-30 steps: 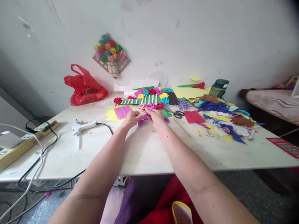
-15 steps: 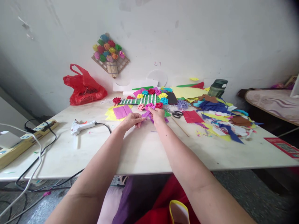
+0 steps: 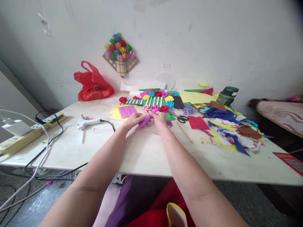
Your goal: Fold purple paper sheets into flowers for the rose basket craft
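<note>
Both my hands meet over the middle of the white table (image 3: 146,154). My left hand (image 3: 133,120) and my right hand (image 3: 159,119) pinch the two ends of a purple paper strip (image 3: 145,120) that is being folded between them. Just beyond my fingers lies a green and white woven paper mat (image 3: 144,101) ringed with small paper roses in red, pink, yellow and blue. A purple paper sheet (image 3: 127,111) on yellow paper lies left of the mat.
A white glue gun (image 3: 87,121) with a black cord lies to the left, a power strip (image 3: 30,132) at the far left edge. Black scissors (image 3: 181,118), a wooden stick (image 3: 184,132) and heaped paper scraps (image 3: 227,126) are to the right. A red plastic bag (image 3: 93,83) stands by the wall.
My hands stay together on the purple strip, working it slightly. The view has shifted a little to the left and down.
</note>
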`<action>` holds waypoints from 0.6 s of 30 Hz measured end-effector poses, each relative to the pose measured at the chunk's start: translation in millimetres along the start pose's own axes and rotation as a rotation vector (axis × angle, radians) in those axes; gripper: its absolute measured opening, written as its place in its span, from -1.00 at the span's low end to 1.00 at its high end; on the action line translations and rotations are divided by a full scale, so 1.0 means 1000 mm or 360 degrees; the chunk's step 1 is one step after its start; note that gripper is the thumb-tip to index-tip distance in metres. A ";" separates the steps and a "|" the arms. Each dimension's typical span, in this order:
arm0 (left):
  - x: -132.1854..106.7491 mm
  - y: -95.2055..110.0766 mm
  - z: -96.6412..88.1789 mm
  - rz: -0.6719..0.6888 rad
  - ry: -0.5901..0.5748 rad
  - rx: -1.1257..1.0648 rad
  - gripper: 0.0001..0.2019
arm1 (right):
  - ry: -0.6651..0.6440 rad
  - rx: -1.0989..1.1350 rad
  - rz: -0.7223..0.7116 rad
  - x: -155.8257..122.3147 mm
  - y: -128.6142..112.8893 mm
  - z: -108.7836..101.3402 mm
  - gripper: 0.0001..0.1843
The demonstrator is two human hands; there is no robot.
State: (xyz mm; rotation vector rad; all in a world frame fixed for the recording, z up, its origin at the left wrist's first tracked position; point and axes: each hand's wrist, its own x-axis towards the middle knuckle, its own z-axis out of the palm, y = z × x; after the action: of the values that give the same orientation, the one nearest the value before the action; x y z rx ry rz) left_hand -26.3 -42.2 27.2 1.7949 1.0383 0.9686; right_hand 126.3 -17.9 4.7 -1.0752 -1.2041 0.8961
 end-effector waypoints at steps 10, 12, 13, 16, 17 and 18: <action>0.002 0.002 0.005 -0.0040 0.0017 -0.0127 -0.63 | -0.0060 0.0302 0.0265 -0.014 -0.013 0.008 -0.69; 0.002 0.001 0.005 -0.0041 -0.0031 -0.0202 -0.64 | -0.0066 0.0381 0.0298 -0.014 -0.014 0.007 -0.68; 0.003 0.000 0.005 -0.0043 -0.0040 -0.0222 -0.64 | -0.0067 0.0410 0.0300 -0.014 -0.014 0.007 -0.68; 0.004 -0.003 0.005 -0.0043 -0.0047 -0.0241 -0.65 | -0.0049 0.0473 0.0287 -0.013 -0.012 0.007 -0.69; 0.004 -0.003 0.005 -0.0039 -0.0057 -0.0246 -0.66 | -0.0045 0.0489 0.0285 -0.012 -0.012 0.007 -0.70; 0.004 -0.004 0.004 -0.0030 -0.0073 -0.0257 -0.67 | -0.0049 0.0501 0.0283 -0.012 -0.012 0.007 -0.70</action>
State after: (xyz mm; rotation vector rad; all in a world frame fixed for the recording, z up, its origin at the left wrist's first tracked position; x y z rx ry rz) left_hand -22.0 -38.4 22.9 1.6644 0.9205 0.9671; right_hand 116.8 -32.0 13.5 -0.9238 -0.9620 1.1999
